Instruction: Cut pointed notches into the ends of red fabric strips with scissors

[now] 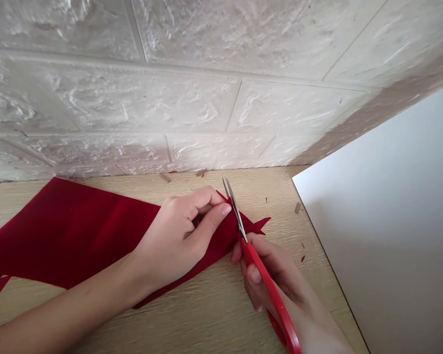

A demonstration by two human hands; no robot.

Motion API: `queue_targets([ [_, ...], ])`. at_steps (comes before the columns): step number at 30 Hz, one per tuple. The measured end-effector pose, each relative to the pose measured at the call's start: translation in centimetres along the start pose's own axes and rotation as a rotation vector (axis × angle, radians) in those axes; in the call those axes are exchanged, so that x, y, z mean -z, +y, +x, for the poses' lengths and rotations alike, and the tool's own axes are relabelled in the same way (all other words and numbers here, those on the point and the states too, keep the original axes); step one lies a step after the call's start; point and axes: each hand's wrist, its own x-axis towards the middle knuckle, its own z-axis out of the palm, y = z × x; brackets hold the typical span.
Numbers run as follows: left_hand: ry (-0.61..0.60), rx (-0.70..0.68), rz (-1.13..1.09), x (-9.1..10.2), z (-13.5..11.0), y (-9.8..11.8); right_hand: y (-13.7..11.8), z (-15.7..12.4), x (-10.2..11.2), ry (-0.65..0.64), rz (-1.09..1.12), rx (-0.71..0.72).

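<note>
The left hand (177, 236) pinches the light, limp red felt (77, 231) close to its edge, best held there. The right hand (269, 278), just apart, grips red-handled scissors (257, 269).

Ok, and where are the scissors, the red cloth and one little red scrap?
Scissors (269, 292): head view, on the red grip.
Red cloth (77, 231): head view, on the wide flat part.
Red scrap (302, 258): head view, on the middle of the tiny piece.

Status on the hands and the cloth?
Left hand pinching red fabric near its edge. Right hand gripping red-handled scissors, blades at the fabric's edge. Red snippets on the wooden tabletop, right of the hands.
</note>
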Motion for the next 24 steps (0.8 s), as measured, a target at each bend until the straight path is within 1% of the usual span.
queue_targets([
  [6, -0.007, 0.017, -0.015, 0.0, 0.1, 0.0, -0.1, 0.0, 0.0, 0.007, -0.033, 0.001],
  [12, -0.009, -0.006, 0.003, 0.0, 0.1, -0.2, 0.2, 0.0, 0.2, 0.017, -0.08, 0.004],
  [24, -0.002, -0.018, 0.008, 0.1, 0.0, 0.0, 0.9, 0.6, 0.8, -0.055, -0.105, 0.063],
])
